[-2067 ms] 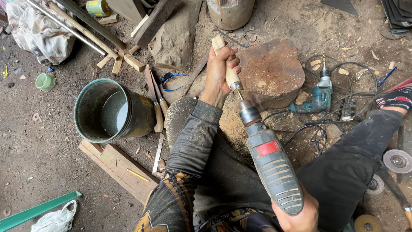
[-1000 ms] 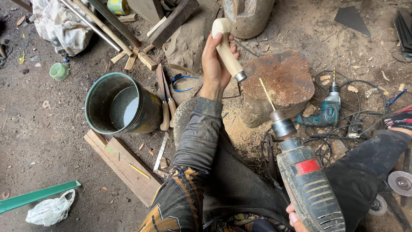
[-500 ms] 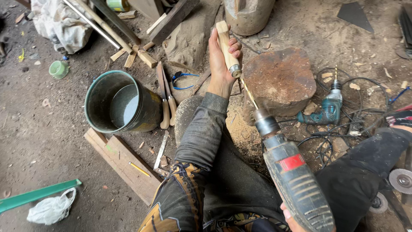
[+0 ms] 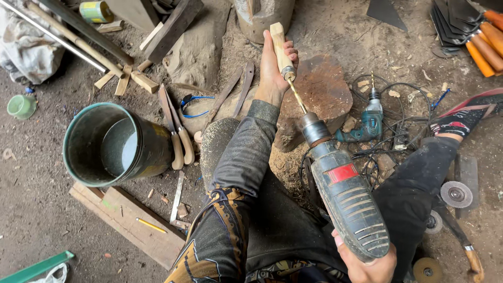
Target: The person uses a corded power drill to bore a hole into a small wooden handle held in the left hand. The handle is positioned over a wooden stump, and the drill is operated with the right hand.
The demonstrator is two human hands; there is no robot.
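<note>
My left hand grips a pale wooden handle, held out over a reddish wood stump. My right hand, at the bottom edge, holds a grey electric drill with a red label. The drill's long bit points up and left, and its tip sits at the metal-collared end of the handle. My legs in dark trousers frame the stump.
A green metal bucket with water stands at left beside a plank and a yellow pencil. Wooden-handled blades lie by it. A teal drill and cables lie right of the stump; grinding discs at right.
The drill was pulled back from the handle, then brought up to it again. Its bit now meets the handle's end, and my left hand has tilted the handle upright.
</note>
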